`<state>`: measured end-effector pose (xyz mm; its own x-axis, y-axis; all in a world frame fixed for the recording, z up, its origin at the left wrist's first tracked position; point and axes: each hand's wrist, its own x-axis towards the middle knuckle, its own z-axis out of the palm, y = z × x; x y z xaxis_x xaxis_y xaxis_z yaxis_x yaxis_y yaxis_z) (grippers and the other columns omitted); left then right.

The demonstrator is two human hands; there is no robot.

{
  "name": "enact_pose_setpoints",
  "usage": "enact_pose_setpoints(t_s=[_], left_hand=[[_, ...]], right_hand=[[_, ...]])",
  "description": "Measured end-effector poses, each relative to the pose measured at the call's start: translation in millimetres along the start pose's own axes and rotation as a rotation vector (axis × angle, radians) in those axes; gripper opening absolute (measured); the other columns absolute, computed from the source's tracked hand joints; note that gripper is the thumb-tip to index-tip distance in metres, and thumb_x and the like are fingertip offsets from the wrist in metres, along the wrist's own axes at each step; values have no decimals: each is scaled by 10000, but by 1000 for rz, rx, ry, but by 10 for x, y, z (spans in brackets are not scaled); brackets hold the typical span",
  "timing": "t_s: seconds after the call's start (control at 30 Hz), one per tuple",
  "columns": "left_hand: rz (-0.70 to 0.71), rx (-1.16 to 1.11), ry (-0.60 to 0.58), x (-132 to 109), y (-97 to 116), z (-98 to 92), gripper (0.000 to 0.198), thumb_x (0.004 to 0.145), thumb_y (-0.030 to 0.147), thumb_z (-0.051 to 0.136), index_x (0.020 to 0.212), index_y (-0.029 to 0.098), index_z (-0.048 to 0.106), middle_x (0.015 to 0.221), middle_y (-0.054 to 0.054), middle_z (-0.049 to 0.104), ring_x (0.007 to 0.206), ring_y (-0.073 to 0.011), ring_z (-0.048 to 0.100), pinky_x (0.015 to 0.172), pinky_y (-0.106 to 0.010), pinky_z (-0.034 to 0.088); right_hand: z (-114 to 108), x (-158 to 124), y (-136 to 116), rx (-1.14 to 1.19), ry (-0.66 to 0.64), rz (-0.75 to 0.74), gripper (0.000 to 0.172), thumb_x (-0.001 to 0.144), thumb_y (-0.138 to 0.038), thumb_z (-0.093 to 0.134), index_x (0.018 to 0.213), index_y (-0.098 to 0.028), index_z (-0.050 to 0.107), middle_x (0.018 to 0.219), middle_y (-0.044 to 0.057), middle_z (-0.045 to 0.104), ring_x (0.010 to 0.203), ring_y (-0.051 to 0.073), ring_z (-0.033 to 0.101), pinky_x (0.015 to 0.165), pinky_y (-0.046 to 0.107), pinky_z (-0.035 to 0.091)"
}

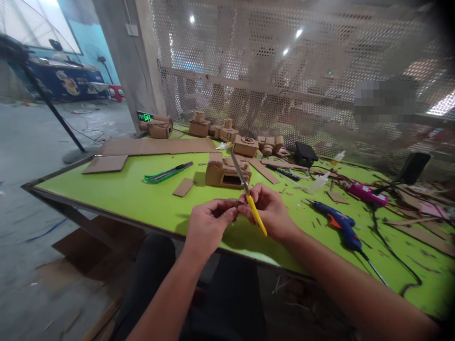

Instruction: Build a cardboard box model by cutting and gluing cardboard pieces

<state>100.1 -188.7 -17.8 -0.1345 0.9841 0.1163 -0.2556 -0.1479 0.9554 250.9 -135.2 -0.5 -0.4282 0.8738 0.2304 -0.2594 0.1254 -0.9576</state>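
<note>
Near the front edge of the green table, my left hand is closed, pinching a small piece of cardboard. Facing it, my right hand is closed around yellow-handled scissors, whose blades point up and away and look shut. The fingertips of both hands meet at the small piece, which they partly hide. Just beyond the hands stands a cardboard camera model with a rectangular opening in its front. A small cardboard rectangle lies left of it, beside a green utility knife.
Several cardboard models line the back by a perforated metal screen. A blue glue gun, a pink power strip, cables and scraps lie right. Flat cardboard lies back left. A fan stand is on the floor.
</note>
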Motion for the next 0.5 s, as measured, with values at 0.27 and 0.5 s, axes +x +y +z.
enact_pose_setpoints(t_s=[0.27, 0.5], left_hand=[[-24, -132, 25, 20, -43, -8, 286, 791, 384, 761, 907, 140, 667, 790, -54, 727, 632, -151, 678, 625, -280, 571], [17, -521, 237, 55, 54, -104, 327, 628, 253, 891, 865, 139, 697, 767, -6, 693, 600, -48, 587, 566, -136, 475]], right_hand=[[-16, -9, -4, -52, -69, 52, 502, 617, -314, 904, 767, -224, 433, 735, -50, 588, 542, 62, 463, 465, 190, 354], [-70, -66, -88, -448, -113, 27, 464, 729, -299, 800, 828, -252, 349, 728, -72, 423, 597, 94, 370, 508, 223, 316]])
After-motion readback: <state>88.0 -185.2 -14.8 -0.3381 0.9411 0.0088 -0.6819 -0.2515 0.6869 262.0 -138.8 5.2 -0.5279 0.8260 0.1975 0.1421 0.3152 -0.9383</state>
